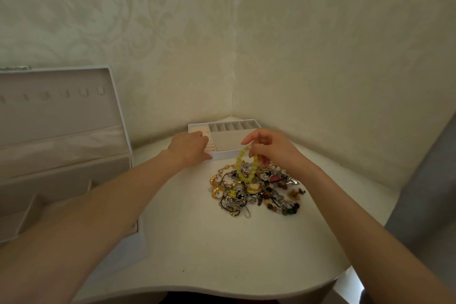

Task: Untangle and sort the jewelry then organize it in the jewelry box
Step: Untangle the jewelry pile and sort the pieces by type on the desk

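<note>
Yellow bead bracelet pinched between fingertips of right hand, dangling over tangled jewelry pile on cream table. Left hand laid flat, fingers loosely together, on near left corner of divided tray, gripping nothing. Jewelry box standing open, lid up, at far left of table

Your right hand pinches a yellow-green beaded bracelet above the tangled heap of gold, silver and beaded jewelry at frame centre. Your left hand rests on the white compartmented tray just behind it. The open white jewelry box sits at the left edge, on the cream table.
</note>
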`<state>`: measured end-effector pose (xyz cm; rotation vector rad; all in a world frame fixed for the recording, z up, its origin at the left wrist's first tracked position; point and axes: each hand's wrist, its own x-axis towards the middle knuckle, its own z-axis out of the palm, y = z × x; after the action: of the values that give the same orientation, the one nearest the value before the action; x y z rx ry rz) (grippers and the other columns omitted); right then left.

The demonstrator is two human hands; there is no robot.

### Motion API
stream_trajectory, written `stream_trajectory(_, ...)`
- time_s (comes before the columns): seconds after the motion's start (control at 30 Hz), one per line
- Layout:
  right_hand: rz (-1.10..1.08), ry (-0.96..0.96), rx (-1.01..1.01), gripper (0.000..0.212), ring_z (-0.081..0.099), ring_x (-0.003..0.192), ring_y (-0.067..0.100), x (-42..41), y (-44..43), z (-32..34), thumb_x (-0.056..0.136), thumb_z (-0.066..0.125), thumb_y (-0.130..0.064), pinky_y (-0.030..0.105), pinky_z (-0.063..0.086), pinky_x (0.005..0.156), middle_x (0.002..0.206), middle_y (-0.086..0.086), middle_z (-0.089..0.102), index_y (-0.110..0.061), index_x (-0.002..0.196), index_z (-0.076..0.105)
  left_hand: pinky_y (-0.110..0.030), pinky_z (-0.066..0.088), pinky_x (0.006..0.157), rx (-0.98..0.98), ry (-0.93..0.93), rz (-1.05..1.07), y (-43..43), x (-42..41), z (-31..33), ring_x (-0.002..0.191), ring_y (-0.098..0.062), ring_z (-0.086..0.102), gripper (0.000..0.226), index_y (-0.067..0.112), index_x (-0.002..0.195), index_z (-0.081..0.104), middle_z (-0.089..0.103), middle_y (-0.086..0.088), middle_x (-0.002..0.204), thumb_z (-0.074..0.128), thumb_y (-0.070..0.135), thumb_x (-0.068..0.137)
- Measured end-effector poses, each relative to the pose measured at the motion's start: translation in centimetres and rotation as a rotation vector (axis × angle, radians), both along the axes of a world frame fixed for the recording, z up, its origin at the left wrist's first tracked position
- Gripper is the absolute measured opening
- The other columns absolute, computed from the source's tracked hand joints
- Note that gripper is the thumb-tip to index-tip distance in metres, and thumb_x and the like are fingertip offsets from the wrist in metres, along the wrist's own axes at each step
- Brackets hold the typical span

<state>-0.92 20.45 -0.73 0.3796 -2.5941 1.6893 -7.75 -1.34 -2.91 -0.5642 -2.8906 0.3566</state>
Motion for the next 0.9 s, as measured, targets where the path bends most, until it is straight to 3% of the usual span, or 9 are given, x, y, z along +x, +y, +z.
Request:
stream_trajectory(0.23,-0.036,0.028,-0.112,0.02,0.051,0.047,0.014,-0.1,0.0,0.2,0.087,0.055,0.003,0.022,0.041,0.044,0.069,0.004,0.064,-0.012,0.093,0.066,-0.029,0.037,0.069,-0.128,0.032,-0.026,0.8,0.9,-0.2,0.104,-0.025,0.059,0.033,0.011,0.108,0.058,0.063,-0.007,0.113,0.042,0.038,0.097)
stream_trajectory(0.4,-0.033,0.047,-0.16,0.017,0.05,0.046,0.012,0.0,0.4,0.6,0.088,0.056,0.001,0.021,0.041,0.044,0.07,0.006,0.065,-0.011,0.095,0.067,-0.032,0.038,0.071,-0.045,0.058,0.012,0.5,0.5,-0.5,0.107,-0.027,0.057,0.035,0.009,0.115,0.052,0.058,-0.008,0.117,0.047,0.038,0.096)
stream_trajectory(0.63,-0.062,0.079,-0.219,0.017,0.049,0.046,0.011,-0.4,0.5,0.9,0.088,0.056,0.002,0.02,0.039,0.044,0.069,0.005,0.066,-0.009,0.096,0.066,-0.036,0.038,0.07,0.106,0.035,-0.003,1.4,0.4,-0.4,0.103,-0.032,0.056,0.029,0.004,0.113,0.049,0.049,-0.014,0.12,0.058,0.021,0.091)
stream_trajectory(0.77,-0.078,0.08,-0.228,0.017,0.05,0.046,0.011,-0.5,0.5,0.7,0.089,0.055,0.002,0.021,0.04,0.044,0.07,0.004,0.067,-0.009,0.097,0.066,-0.036,0.04,0.071,0.25,-0.055,-0.041,1.2,0.4,-0.8,0.101,-0.032,0.054,0.024,0.005,0.112,0.049,0.044,-0.013,0.122,0.054,0.006,0.088)
stream_trajectory(0.9,-0.052,0.08,-0.197,0.016,0.053,0.054,0.011,-0.5,0.4,0.5,0.089,0.058,0.0,0.02,0.042,0.049,0.074,0.005,0.07,-0.011,0.098,0.066,-0.03,0.038,0.073,0.299,-0.102,-0.031,0.9,0.7,0.1,0.111,-0.023,0.051,0.029,0.016,0.119,0.053,0.047,-0.003,0.127,0.053,0.015,0.091)
